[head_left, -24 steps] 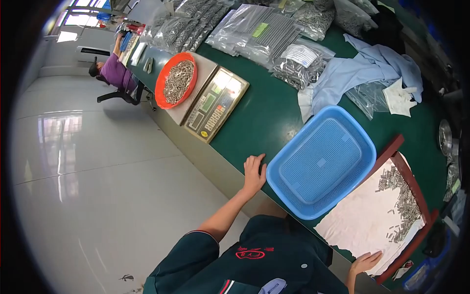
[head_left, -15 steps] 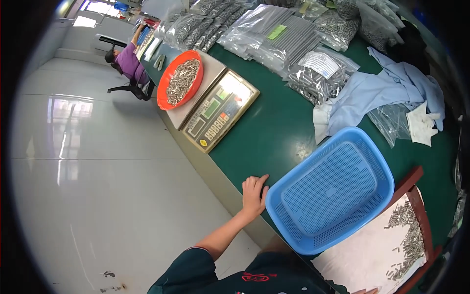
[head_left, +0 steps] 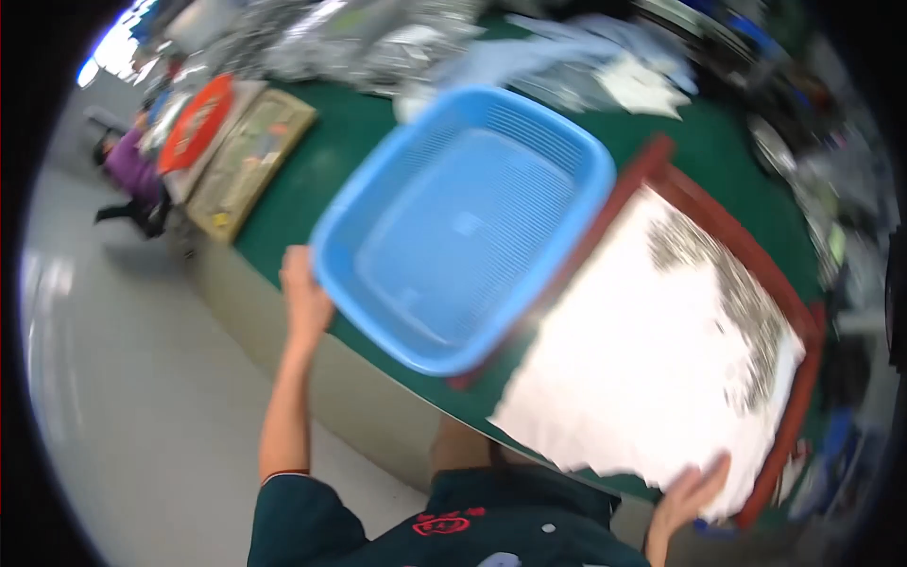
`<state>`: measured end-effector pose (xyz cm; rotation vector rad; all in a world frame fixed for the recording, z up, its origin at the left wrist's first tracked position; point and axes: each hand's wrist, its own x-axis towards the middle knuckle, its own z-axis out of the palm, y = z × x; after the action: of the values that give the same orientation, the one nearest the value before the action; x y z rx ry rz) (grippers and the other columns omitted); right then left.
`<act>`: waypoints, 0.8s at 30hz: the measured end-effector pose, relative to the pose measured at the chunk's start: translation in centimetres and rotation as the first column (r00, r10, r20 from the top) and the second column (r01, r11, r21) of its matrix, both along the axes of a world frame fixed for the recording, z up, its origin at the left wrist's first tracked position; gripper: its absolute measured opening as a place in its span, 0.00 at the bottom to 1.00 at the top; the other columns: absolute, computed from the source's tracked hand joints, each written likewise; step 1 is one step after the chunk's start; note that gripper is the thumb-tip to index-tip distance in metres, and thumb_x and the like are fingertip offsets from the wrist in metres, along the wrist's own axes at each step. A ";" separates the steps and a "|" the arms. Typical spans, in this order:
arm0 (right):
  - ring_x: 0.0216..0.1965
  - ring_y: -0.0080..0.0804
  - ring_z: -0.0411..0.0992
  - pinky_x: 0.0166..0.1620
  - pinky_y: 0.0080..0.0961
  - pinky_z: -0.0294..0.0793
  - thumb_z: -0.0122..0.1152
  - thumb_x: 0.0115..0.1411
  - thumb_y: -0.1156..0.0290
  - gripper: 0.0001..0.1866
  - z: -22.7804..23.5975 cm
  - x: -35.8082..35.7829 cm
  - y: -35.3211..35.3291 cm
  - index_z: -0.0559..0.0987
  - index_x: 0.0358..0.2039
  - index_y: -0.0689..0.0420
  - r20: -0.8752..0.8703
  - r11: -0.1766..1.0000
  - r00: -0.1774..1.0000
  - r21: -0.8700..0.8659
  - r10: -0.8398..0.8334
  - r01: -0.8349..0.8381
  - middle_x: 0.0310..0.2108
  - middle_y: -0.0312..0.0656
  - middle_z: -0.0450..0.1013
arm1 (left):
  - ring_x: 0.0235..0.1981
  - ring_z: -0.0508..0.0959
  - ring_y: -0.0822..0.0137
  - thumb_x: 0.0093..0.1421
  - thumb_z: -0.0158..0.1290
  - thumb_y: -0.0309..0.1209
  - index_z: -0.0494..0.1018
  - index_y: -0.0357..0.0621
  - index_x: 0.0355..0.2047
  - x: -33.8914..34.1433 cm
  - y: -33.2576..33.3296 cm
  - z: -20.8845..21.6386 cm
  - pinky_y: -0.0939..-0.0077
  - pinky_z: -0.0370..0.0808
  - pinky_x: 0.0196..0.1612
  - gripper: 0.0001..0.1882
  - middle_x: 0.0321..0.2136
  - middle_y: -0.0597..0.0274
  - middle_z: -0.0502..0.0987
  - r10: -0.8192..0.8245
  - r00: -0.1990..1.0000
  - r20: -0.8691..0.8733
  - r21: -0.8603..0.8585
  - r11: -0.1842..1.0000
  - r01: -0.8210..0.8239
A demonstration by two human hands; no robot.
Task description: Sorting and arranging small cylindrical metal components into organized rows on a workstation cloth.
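A blue plastic basket [head_left: 453,241] with perforated sides lies tilted on the green table, with nothing in it. At its left rim is my left hand [head_left: 304,288], touching or very close to it; blur and the rim hide how its fingers are set. My right hand [head_left: 694,493] rests with fingers stretched out on the near edge of a white sheet [head_left: 605,369]. The sheet lies within a dark red wooden frame [head_left: 756,265]. Many small metal pins [head_left: 746,312], smeared by motion, are strewn along its right side.
A scale [head_left: 250,161] stands at the far left, bearing a red-orange bowl [head_left: 198,123]. Plastic bags [head_left: 359,42], a light blue cloth [head_left: 520,52] and a white glove [head_left: 642,85] lie along the back. A person in purple [head_left: 132,165] sits beyond the table.
The view has swung right, so basket and scale appear farther left. More of the sheet and frame shows beside the basket. My right hand has come further into view, onto the sheet.
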<state>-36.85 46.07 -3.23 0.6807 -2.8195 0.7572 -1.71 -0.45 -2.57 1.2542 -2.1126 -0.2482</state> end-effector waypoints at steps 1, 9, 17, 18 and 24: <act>0.66 0.49 0.54 0.68 0.39 0.47 0.48 0.64 0.74 0.29 0.7 0.1 -0.5 0.59 0.65 0.67 0.034 0.990 0.999 -0.141 0.036 -0.030 0.65 0.56 0.57 | 0.32 0.69 0.55 0.54 0.53 0.27 0.68 0.36 0.31 -0.3 -0.4 -0.3 0.65 0.67 0.37 0.08 0.27 0.50 0.68 -0.045 0.994 -0.095 0.009 0.999 0.046; 0.54 0.45 0.67 0.58 0.35 0.64 0.55 0.51 0.82 0.19 2.8 -1.0 1.4 0.74 0.47 0.65 -0.158 0.789 0.969 -0.563 0.191 -0.247 0.50 0.50 0.69 | 0.47 0.76 0.59 0.65 0.47 0.24 0.70 0.29 0.48 0.1 9.7 -3.1 0.71 0.73 0.52 0.14 0.47 0.48 0.75 0.153 0.701 -0.696 -0.340 0.790 -0.510; 0.36 0.46 0.75 0.44 0.36 0.72 0.57 0.52 0.83 0.11 5.5 -9.0 3.1 0.79 0.37 0.62 -0.160 0.815 0.883 -0.339 0.442 -0.470 0.34 0.45 0.75 | 0.39 0.75 0.55 0.51 0.50 0.15 0.72 0.33 0.43 -16.0 27.2 4.5 0.68 0.72 0.42 0.17 0.37 0.49 0.74 -0.684 0.692 -0.229 -0.196 0.729 0.656; 0.41 0.48 0.74 0.47 0.38 0.71 0.58 0.54 0.79 0.11 5.3 -10.5 2.7 0.78 0.39 0.63 -0.065 0.838 0.865 -0.223 0.498 -0.499 0.38 0.46 0.75 | 0.42 0.76 0.53 0.51 0.52 0.16 0.73 0.35 0.44 -17.5 27.5 4.5 0.67 0.73 0.45 0.18 0.40 0.49 0.75 -0.736 0.648 -0.197 -0.132 0.675 0.726; 0.64 0.49 0.57 0.64 0.40 0.57 0.57 0.61 0.63 0.29 2.8 -13.9 -9.1 0.64 0.60 0.64 -0.271 0.695 0.654 0.095 0.707 -0.712 0.61 0.53 0.60 | 0.62 0.63 0.45 0.61 0.52 0.31 0.62 0.35 0.60 -24.1 25.5 2.0 0.58 0.59 0.64 0.28 0.60 0.43 0.64 -0.731 0.682 0.015 0.008 0.682 0.731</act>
<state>-50.73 37.00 -0.48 1.7910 -2.2156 0.6884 -25.86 25.07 -0.61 0.3220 -2.5350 -0.5834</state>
